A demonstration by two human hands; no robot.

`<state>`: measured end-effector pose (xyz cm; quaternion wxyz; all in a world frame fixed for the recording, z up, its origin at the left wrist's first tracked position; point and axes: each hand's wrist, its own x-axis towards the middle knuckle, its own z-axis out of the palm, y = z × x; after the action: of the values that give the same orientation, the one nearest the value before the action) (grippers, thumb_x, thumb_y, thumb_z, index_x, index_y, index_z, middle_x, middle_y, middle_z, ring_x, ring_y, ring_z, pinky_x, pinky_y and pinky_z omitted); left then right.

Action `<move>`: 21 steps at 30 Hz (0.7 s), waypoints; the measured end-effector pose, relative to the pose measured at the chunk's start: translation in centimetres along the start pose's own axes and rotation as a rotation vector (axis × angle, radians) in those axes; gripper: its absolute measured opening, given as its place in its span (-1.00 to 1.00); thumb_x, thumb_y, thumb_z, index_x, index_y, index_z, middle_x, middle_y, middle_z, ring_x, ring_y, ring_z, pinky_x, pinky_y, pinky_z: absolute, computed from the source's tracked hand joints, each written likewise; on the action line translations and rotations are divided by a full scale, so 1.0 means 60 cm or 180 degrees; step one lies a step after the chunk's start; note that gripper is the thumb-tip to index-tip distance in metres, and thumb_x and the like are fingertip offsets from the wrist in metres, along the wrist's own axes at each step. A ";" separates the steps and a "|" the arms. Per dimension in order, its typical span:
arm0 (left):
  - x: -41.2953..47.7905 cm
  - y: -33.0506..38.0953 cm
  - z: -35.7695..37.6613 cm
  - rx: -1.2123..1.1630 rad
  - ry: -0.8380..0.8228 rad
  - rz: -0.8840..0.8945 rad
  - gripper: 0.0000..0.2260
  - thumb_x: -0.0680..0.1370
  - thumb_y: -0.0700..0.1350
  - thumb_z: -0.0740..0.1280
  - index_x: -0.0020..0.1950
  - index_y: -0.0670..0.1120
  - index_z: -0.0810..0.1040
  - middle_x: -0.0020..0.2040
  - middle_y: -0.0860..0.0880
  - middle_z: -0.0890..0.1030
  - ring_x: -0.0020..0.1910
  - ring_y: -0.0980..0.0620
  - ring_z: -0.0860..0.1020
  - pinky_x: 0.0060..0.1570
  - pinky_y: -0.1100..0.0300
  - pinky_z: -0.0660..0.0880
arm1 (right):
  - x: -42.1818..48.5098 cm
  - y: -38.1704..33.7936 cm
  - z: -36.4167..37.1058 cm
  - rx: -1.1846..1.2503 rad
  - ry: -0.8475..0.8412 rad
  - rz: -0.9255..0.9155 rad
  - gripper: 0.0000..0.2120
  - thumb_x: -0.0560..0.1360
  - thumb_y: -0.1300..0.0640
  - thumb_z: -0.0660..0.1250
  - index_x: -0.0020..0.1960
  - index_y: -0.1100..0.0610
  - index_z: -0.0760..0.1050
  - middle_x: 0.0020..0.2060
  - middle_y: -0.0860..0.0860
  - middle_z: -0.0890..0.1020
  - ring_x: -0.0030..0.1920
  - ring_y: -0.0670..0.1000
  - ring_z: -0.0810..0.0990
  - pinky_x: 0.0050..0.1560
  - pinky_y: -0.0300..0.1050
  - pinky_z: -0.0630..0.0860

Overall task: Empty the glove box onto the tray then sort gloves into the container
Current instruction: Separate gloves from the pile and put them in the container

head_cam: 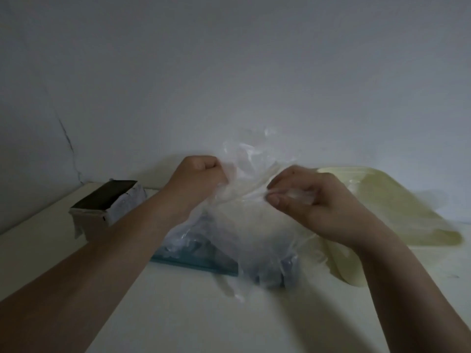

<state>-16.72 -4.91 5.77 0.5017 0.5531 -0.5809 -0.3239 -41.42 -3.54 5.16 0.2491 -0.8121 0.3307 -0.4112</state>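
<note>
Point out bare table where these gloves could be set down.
Bare table runs along the near edge, in front of the blue container. Another patch sits left, before the glove box. The middle is crowded: gloves hang over the container, with the tray close on the right.

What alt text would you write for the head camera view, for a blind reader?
The left hand and right hand grip a bunch of clear plastic gloves between them, above a blue-green container on a pale table. A small open box stands at the left and a yellow tray lies at the right.
</note>
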 end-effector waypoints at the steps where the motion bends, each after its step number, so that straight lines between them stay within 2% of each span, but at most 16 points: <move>1: -0.005 0.007 -0.003 -0.0083 -0.0163 -0.0117 -0.84 0.57 -0.14 0.44 -0.18 -0.15 0.73 -0.28 -0.05 0.62 -0.28 -0.01 0.53 -0.30 0.21 0.43 | -0.001 -0.005 0.001 -0.0003 0.0152 -0.0176 -0.97 0.51 0.09 0.52 -0.07 0.02 0.74 0.09 -0.06 0.65 0.20 -0.07 0.62 0.21 -0.18 0.48; 4: -0.013 0.012 -0.007 -0.0122 -0.0558 -0.0275 -0.86 0.56 -0.21 0.43 -0.17 -0.16 0.74 -0.22 -0.06 0.68 -0.18 -0.11 0.59 -0.20 0.11 0.46 | -0.005 -0.018 0.004 -0.0499 0.0260 -0.0530 -0.96 0.49 0.01 0.52 -0.08 -0.07 0.75 0.39 -0.09 0.47 0.49 -0.04 0.36 0.43 -0.09 0.32; 6: -0.015 0.008 -0.010 -0.0199 -0.0667 -0.0328 -0.85 0.51 -0.15 0.45 -0.09 -0.23 0.74 -0.08 -0.15 0.74 0.01 -0.28 0.65 -0.06 0.01 0.48 | -0.008 -0.028 0.004 -0.0660 0.0251 -0.0667 -0.97 0.48 0.03 0.52 -0.11 -0.08 0.75 0.38 -0.13 0.50 0.48 -0.07 0.37 0.43 -0.21 0.29; 7: -0.018 0.008 -0.009 -0.0209 -0.0647 -0.0386 -0.81 0.46 -0.10 0.46 -0.09 -0.21 0.74 -0.03 -0.19 0.74 0.10 -0.30 0.66 -0.05 -0.01 0.49 | -0.010 -0.032 0.005 -0.0634 0.0158 -0.0628 -0.96 0.49 0.06 0.53 -0.13 -0.07 0.74 0.32 -0.17 0.56 0.41 -0.11 0.45 0.36 -0.27 0.34; 8: -0.018 0.005 -0.008 -0.0136 -0.0592 -0.0414 -0.80 0.43 -0.06 0.45 -0.11 -0.19 0.74 0.00 -0.21 0.74 0.10 -0.27 0.67 -0.08 0.01 0.49 | -0.011 -0.034 0.005 -0.0548 -0.0005 -0.0494 -0.93 0.50 0.09 0.52 -0.14 -0.06 0.74 0.23 -0.21 0.62 0.31 -0.16 0.54 0.28 -0.32 0.40; 10: -0.019 0.002 -0.006 0.0172 -0.0470 -0.0380 -0.86 0.47 -0.09 0.46 -0.16 -0.15 0.73 -0.14 -0.13 0.73 -0.14 -0.14 0.66 -0.21 0.13 0.48 | -0.012 -0.028 0.012 -0.0442 -0.0445 -0.0063 -0.93 0.51 0.11 0.51 -0.12 -0.04 0.74 0.05 -0.23 0.71 0.10 -0.24 0.65 0.13 -0.38 0.48; 12: -0.019 0.004 -0.005 0.0377 -0.0239 -0.0356 -0.83 0.54 -0.12 0.44 -0.25 -0.08 0.70 -0.32 0.03 0.66 -0.34 0.08 0.56 -0.31 0.23 0.45 | -0.010 -0.015 0.022 -0.0775 -0.0909 0.0279 -0.95 0.51 0.07 0.50 -0.09 -0.01 0.75 -0.12 -0.20 0.74 -0.07 -0.23 0.68 0.02 -0.35 0.54; 14: -0.013 0.002 -0.012 0.0326 -0.0067 -0.0369 -0.78 0.56 -0.07 0.44 -0.28 -0.04 0.70 -0.27 0.04 0.67 -0.31 0.10 0.54 -0.24 0.21 0.48 | -0.008 -0.005 0.029 -0.1220 -0.1525 0.0553 -0.90 0.51 0.01 0.47 -0.03 -0.05 0.75 -0.12 -0.20 0.74 -0.10 -0.22 0.68 0.00 -0.36 0.54; 16: -0.012 0.007 -0.020 0.0260 -0.0011 -0.0360 -0.80 0.56 -0.08 0.43 -0.24 -0.08 0.71 -0.19 -0.05 0.69 -0.28 0.05 0.53 -0.23 0.19 0.48 | -0.008 -0.008 0.027 -0.1347 -0.1836 0.0735 -0.85 0.51 -0.06 0.46 0.05 -0.12 0.75 -0.01 -0.26 0.73 0.00 -0.25 0.66 0.14 -0.31 0.54; 19: -0.013 0.005 -0.024 0.0547 -0.0064 -0.0276 -0.83 0.54 -0.12 0.42 -0.15 -0.22 0.68 -0.29 -0.03 0.62 -0.33 0.07 0.50 -0.32 0.26 0.46 | -0.010 -0.028 0.012 -0.0500 -0.1296 0.0417 -0.91 0.47 -0.04 0.53 -0.03 -0.14 0.75 0.13 -0.28 0.69 0.17 -0.25 0.63 0.34 -0.08 0.51; 21: -0.016 0.003 -0.019 0.0661 -0.0267 -0.0359 -0.81 0.54 -0.08 0.44 -0.16 -0.19 0.69 -0.28 -0.03 0.63 -0.32 0.06 0.52 -0.31 0.23 0.47 | -0.015 -0.049 0.007 0.0141 -0.0844 0.0054 -0.95 0.46 0.03 0.54 -0.08 -0.07 0.77 0.22 -0.21 0.67 0.28 -0.18 0.60 0.39 0.03 0.47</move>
<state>-15.82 -3.75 6.04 0.3979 0.6198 -0.5998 -0.3126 -40.48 -0.91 6.47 0.3119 -0.8508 0.2926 -0.3054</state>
